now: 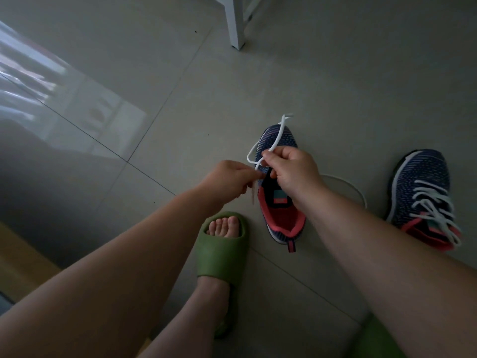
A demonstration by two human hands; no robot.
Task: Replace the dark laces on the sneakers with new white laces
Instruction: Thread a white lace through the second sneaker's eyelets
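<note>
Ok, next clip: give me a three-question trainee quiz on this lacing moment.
1. True or false: the sneaker on the right already carries white laces.
2. Which hand pinches the white lace above the toe of the middle sneaker? A) left hand B) right hand
3. Fill in: the foot beside the middle sneaker wears a green ____.

Key
1. True.
2. B, the right hand; the left hand has its grip on the lace at the eyelets.
3. Slide sandal.

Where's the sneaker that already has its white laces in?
In the head view, the laced sneaker sits on the floor at far right, beside the right forearm, apart from the sneaker being laced.
</note>
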